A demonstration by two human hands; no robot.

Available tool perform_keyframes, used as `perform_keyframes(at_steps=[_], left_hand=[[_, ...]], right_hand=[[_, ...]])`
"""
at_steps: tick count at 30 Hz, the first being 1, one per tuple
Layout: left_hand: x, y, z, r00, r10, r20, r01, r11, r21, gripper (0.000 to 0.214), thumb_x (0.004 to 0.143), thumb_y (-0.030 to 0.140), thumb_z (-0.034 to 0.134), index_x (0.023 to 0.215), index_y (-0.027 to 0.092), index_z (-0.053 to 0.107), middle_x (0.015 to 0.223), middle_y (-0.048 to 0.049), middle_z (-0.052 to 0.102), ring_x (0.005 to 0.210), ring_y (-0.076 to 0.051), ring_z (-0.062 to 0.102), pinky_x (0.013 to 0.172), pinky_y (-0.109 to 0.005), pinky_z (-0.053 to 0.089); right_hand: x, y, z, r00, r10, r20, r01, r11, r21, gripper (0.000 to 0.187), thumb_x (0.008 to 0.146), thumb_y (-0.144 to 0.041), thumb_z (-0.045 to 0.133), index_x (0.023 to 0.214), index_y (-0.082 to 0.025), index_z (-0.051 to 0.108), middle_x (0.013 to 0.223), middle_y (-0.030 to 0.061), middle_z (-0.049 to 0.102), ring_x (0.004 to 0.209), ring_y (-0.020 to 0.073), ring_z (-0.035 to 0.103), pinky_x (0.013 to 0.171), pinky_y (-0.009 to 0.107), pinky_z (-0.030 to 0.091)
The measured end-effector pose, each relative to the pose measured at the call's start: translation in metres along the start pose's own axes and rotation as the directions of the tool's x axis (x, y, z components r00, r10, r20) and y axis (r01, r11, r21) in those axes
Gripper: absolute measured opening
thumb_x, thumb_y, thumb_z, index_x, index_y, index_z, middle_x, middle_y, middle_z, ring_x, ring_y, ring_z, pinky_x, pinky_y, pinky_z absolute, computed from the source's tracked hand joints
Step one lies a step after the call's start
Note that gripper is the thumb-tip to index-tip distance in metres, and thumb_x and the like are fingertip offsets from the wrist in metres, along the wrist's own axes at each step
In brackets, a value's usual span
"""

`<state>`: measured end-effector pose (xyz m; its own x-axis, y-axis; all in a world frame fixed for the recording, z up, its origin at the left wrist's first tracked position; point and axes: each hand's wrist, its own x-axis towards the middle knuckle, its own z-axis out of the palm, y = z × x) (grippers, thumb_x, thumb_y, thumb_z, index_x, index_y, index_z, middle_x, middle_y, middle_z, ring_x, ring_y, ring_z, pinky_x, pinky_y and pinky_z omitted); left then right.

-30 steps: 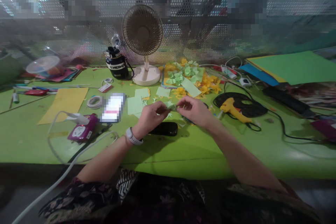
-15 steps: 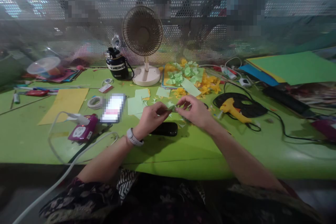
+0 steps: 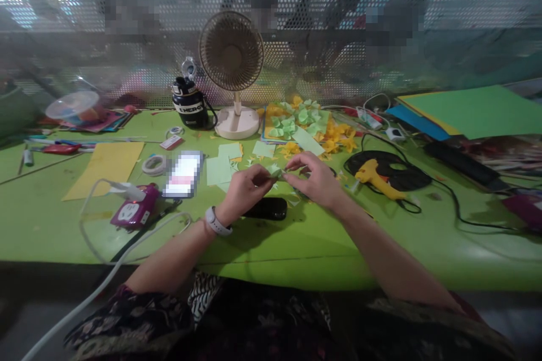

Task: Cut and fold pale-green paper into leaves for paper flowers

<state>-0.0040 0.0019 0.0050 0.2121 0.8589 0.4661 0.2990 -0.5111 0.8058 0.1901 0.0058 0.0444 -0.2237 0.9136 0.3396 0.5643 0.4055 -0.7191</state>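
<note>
A small light-green paper flower (image 3: 276,171) is held between my two hands above the green table (image 3: 271,254). My left hand (image 3: 249,189) pinches it from the left; a pale watch band circles that wrist. At its right side the fingertips of my right hand (image 3: 315,180) are closed on the flower's edge. Under my left hand lies a black oblong case (image 3: 267,208), partly covered. Light-green paper pieces (image 3: 217,169) and small cut scraps lie just beyond my hands. Further back is a pile of green paper flowers (image 3: 302,118) beside yellow paper flowers (image 3: 339,138).
To the right, a yellow glue gun (image 3: 379,179) rests on a black mat (image 3: 410,175). A fan (image 3: 231,56) and a black bottle (image 3: 190,107) stand behind. Leftward are a phone (image 3: 184,174), a tape roll (image 3: 153,165), a purple power strip (image 3: 135,207) and cables.
Both hands keep the paper flower in nearly the same place, with only slight finger movement. The whole view has shifted a tiny bit.
</note>
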Motion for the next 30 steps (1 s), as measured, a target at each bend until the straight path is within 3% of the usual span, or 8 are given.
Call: perform_keyframes(at_steps=[7,16,21,30], left_hand=[[0.0,0.0,-0.001,1.0,-0.005,-0.023,0.005,1.0,-0.003,0.024,0.081,0.037,0.07,0.076,0.017,0.059,0.066,-0.0018,0.068,0.056,-0.01,0.06,0.052,-0.02,0.048],[0.0,0.002,-0.001,0.999,-0.03,0.013,0.03,0.999,-0.03,0.023,0.082,0.037,0.069,0.078,0.016,0.059,0.07,-0.0038,0.07,0.06,-0.012,0.064,0.057,-0.023,0.052],[0.0,0.001,0.001,1.0,-0.026,-0.005,0.026,1.0,-0.008,0.024,0.083,0.038,0.068,0.077,0.017,0.058,0.069,-0.0043,0.07,0.06,-0.012,0.063,0.058,-0.024,0.052],[-0.002,-0.001,0.002,0.999,0.035,-0.039,-0.032,0.998,0.061,0.023,0.082,0.037,0.069,0.077,0.017,0.06,0.069,-0.0022,0.07,0.059,-0.011,0.064,0.057,-0.022,0.05]], right_hand=[[-0.002,0.002,0.0,0.974,-0.226,-0.01,0.222,0.965,-0.142,0.01,0.077,-0.024,0.065,0.086,-0.022,0.06,0.105,0.01,0.064,0.103,0.0266,0.06,0.09,0.045,0.049],[-0.003,0.007,0.007,0.935,-0.352,-0.034,0.323,0.891,-0.32,0.001,0.084,-0.022,0.061,0.085,-0.021,0.062,0.107,0.0129,0.064,0.105,0.0279,0.061,0.092,0.046,0.048],[-0.003,0.007,0.008,0.939,-0.341,-0.05,0.311,0.902,-0.299,0.006,0.086,-0.023,0.06,0.081,-0.021,0.062,0.104,0.0118,0.064,0.103,0.0269,0.061,0.092,0.045,0.048],[-0.002,0.006,0.01,0.976,-0.214,-0.032,0.207,0.966,-0.153,0.008,0.081,-0.022,0.061,0.074,-0.022,0.059,0.1,0.0104,0.066,0.098,0.0266,0.062,0.09,0.046,0.048]])
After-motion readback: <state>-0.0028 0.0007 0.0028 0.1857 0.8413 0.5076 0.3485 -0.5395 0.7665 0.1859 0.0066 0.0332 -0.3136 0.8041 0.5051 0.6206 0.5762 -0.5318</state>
